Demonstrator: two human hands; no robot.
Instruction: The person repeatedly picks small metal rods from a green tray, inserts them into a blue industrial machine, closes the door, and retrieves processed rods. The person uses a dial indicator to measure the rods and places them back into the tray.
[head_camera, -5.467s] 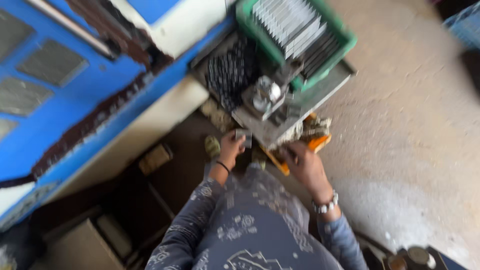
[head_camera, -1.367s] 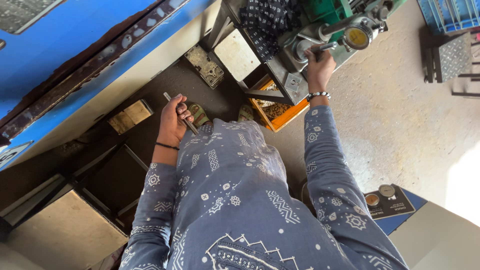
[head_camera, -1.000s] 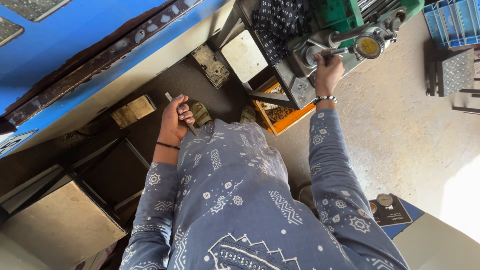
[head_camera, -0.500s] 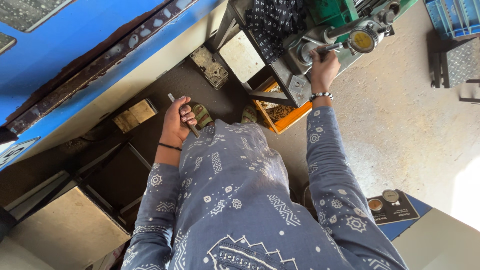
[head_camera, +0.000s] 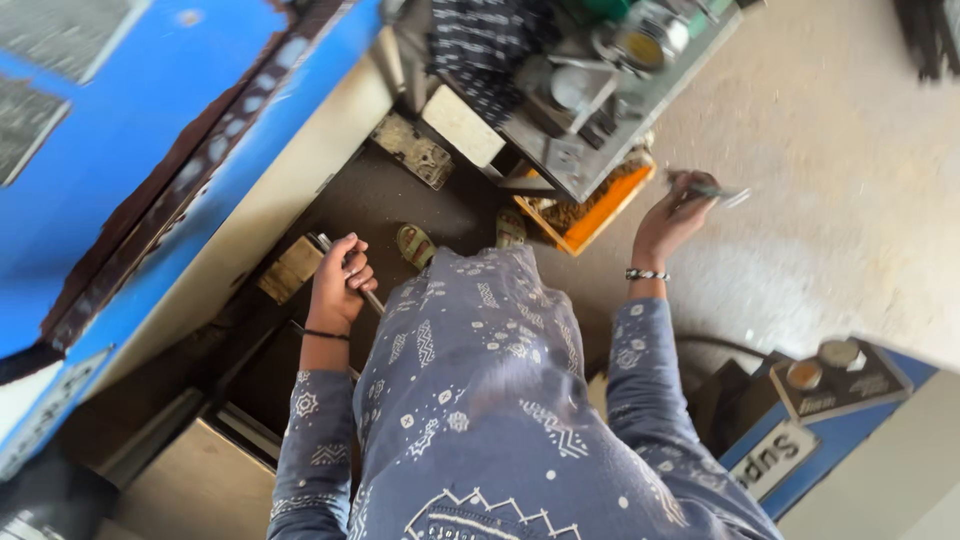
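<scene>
The left hand (head_camera: 340, 285) grips a metal lever (head_camera: 350, 272) wrapped inside its fist, while the right hand (head_camera: 672, 218) pinches a thin, blurred metal piece (head_camera: 722, 191) at its fingertips.

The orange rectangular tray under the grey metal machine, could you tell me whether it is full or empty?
Partly full: the orange rectangular tray holds dark, brownish scraps; the grey metal machine hides its rear.

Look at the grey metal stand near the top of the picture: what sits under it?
Under the grey metal stand sits an orange tray holding dark bits, too blurred to name. Most of the tray is covered by the stand. The right hand holds a thin tool beside it.
</scene>
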